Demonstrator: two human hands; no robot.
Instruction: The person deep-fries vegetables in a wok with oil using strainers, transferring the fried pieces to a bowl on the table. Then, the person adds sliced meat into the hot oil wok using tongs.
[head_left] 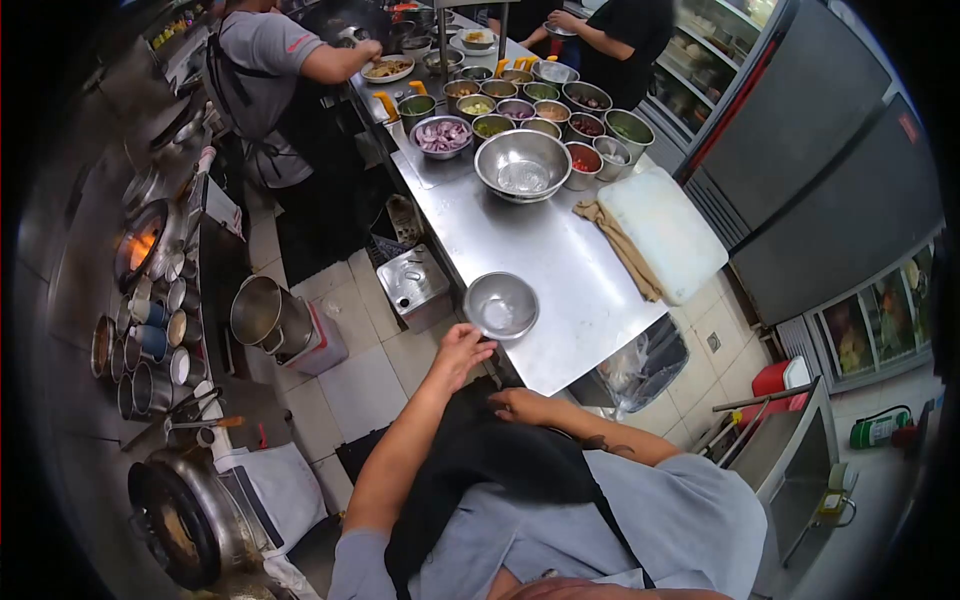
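A small metal bowl (502,306) sits at the left edge of the steel counter, just in front of me. My left hand (463,357) reaches to its near rim, fingers apart, the tips at or very close to the metal. The bowl looks bare inside. Close to my waist, my right hand (527,406) lies against my black apron (465,440), fingers curled on the cloth. Part of its grip is hidden. Further up the counter stands a larger metal mixing bowl (523,165).
Several tubs of chopped ingredients (498,88) and a bowl of sliced onions (441,136) crowd the far counter. A white cutting board (665,235) and brown cloth (620,250) lie right. A co-worker (270,90) stands near a lit burner (143,248). Another person (630,45) works opposite.
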